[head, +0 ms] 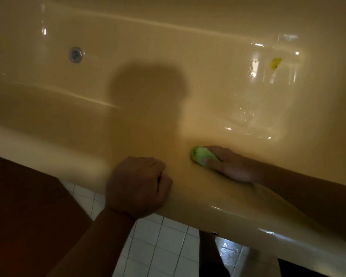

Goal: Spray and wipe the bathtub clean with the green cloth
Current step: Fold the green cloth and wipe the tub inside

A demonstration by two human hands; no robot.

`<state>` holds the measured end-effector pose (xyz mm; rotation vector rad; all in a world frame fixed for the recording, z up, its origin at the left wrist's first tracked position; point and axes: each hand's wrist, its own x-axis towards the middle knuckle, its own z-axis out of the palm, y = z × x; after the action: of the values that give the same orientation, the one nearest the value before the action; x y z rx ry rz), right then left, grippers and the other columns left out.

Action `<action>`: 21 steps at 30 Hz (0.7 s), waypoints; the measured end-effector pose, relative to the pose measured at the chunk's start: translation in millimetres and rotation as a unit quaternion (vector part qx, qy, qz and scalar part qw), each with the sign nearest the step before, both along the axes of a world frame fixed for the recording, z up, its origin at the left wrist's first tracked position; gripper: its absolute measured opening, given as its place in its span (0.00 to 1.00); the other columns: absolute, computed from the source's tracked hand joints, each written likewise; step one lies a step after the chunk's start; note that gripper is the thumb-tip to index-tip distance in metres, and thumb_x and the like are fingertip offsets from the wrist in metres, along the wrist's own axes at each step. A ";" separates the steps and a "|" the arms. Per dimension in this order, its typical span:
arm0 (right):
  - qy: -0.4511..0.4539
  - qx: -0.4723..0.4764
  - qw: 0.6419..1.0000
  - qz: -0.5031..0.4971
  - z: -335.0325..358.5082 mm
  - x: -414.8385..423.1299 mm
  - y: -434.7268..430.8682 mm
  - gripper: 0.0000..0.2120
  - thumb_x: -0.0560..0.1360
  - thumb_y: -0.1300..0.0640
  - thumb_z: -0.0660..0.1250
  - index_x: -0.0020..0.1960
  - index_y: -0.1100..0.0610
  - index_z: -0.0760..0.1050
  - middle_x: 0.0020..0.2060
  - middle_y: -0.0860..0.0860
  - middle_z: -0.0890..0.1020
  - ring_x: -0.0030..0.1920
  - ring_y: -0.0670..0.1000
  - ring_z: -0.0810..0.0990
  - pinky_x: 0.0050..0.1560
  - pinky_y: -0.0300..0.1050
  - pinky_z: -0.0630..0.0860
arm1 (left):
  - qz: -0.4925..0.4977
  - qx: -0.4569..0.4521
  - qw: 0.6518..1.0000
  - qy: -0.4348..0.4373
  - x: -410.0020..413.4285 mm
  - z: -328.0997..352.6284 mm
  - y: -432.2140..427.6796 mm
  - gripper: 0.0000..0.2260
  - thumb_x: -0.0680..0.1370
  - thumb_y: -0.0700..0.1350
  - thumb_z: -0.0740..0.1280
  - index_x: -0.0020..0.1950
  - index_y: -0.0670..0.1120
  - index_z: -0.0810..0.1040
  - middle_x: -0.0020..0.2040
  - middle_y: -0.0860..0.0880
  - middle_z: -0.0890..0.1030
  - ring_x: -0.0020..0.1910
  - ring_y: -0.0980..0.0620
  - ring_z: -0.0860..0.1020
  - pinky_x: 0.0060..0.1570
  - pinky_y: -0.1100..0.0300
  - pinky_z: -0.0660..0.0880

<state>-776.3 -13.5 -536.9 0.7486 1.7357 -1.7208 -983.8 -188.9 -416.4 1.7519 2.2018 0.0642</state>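
Note:
The yellow bathtub (pixel 168 47) fills most of the head view. My right hand (pixel 230 164) reaches over the near rim and grips the bunched green cloth (pixel 200 156), pressing it against the tub's inner near wall. My left hand (pixel 138 186) rests as a curled fist on the near rim (pixel 218 200), holding nothing that I can see. No spray bottle is in view.
A metal drain fitting (pixel 75 54) sits on the far wall at the left. A small yellow object (pixel 275 62) lies at the wet right end of the tub. White floor tiles (pixel 160 246) and a dark brown surface (pixel 28 206) lie below the rim.

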 end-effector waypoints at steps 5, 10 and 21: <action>-0.139 0.105 0.984 0.024 -73.8 -39.7 -7.8 0.34 0.83 0.32 0.52 0.83 0.46 0.55 0.81 0.55 0.62 0.79 0.62 0.60 0.78 0.56 0.56 | 0.004 -0.011 1.000 0.000 -8.3 -3.9 -5.1 0.16 0.81 0.49 0.59 0.41 0.45 0.82 0.38 0.46 0.82 0.34 0.43 0.77 0.39 0.47 0.73; 0.081 0.021 0.996 -0.014 59.6 -39.0 -30.1 0.25 0.81 0.31 0.56 0.74 0.39 0.68 0.69 0.42 0.74 0.70 0.47 0.72 0.72 0.49 0.68 | 0.024 -0.009 1.000 -0.005 -14.9 -2.9 -8.0 0.17 0.81 0.49 0.58 0.40 0.45 0.82 0.37 0.46 0.81 0.34 0.43 0.77 0.39 0.45 0.73; -0.098 0.073 0.992 0.018 -74.0 -52.0 -5.9 0.29 0.84 0.36 0.54 0.82 0.46 0.59 0.78 0.53 0.67 0.77 0.59 0.66 0.77 0.52 0.61 | 0.034 -0.010 0.999 -0.001 -28.7 -4.3 -12.8 0.18 0.80 0.49 0.58 0.40 0.45 0.83 0.38 0.46 0.83 0.34 0.42 0.78 0.39 0.47 0.74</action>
<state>-828.2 -19.4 -610.9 0.9136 1.7401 -1.4558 -1012.4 -201.7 -420.7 1.6649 2.2539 0.0584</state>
